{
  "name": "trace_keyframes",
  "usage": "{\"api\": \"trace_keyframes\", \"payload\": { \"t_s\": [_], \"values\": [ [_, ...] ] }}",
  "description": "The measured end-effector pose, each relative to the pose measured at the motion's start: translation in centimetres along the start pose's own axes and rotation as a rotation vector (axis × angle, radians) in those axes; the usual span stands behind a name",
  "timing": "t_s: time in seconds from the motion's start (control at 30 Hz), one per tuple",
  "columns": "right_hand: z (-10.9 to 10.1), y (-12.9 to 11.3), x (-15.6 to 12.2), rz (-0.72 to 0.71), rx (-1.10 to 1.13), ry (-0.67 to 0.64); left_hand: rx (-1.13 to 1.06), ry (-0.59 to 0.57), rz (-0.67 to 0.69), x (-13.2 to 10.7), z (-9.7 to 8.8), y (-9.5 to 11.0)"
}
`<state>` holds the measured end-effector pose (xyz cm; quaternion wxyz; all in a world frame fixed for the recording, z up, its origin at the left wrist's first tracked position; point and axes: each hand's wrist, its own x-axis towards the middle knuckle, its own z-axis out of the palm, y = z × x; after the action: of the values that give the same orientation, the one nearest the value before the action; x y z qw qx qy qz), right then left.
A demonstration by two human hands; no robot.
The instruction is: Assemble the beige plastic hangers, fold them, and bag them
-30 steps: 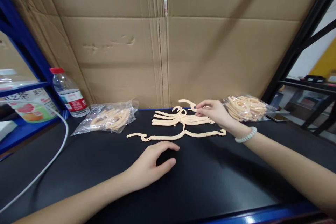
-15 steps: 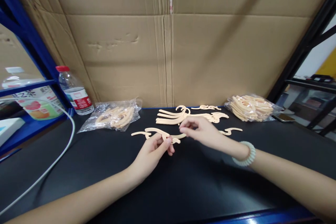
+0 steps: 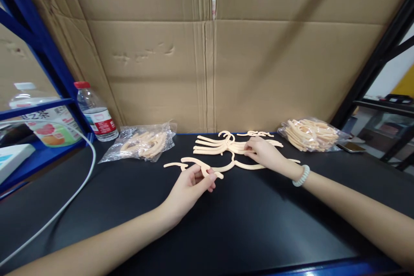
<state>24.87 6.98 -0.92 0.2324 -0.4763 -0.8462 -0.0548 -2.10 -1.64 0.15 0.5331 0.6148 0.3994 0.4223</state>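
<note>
One curved hanger piece (image 3: 193,161) was pinched in our left hand (image 3: 185,190), empty a second earlier, above the table (image 3: 258,224); this, we judged, freed our right hand (image 3: 267,155), which had moved to the hanger stack (image 3: 207,152) beyond; whether it gripped anything, we could not tell.

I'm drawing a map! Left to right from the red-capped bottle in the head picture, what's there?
Clear red-capped plastic bottle → crinkly clear plastic bag of curved beige pieces → left hand → right hand → another clear bag of curved beige pieces
</note>
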Motion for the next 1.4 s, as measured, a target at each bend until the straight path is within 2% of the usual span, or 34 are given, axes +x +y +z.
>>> {"api": "trace_keyframes", "payload": {
  "t_s": [0.17, 0.33, 0.5, 0.63, 0.8, 1.07, 1.4],
  "values": [
    [0.0, -0.2, 0.4, -0.032, 0.025, 0.037, -0.059, 0.033, 0.004, -0.1, -0.2, 0.1],
    [-1.8, 0.0, 0.3, -0.021, 0.083, 0.105, -0.128, 0.114, 0.063, 0.3, -1.1, 0.5],
    [-4.2, -0.4, -1.4, -0.043, 0.216, 0.204, -0.21, 0.199, 0.107, 0.6, -1.9, 1.6],
    [-4.9, -1.3, -3.2, -0.063, 0.266, 0.259, -0.301, 0.243, 0.095, 1.0, -2.6, 1.9],
    [-4.5, -1.9, -4.3, -0.046, 0.297, 0.318, -0.392, 0.184, 0.091, 1.6, -3.2, 1.7],
    [-4.0, -1.4, -4.7, -0.072, 0.182, 0.435, -0.457, 0.037, 0.008, 1.5, -3.5, 1.9],
    [-4.0, -1.7, -4.9, -0.092, 0.256, 0.388, -0.546, -0.093, -0.072, 1.2, -3.7, 3.0]
  ]
}}
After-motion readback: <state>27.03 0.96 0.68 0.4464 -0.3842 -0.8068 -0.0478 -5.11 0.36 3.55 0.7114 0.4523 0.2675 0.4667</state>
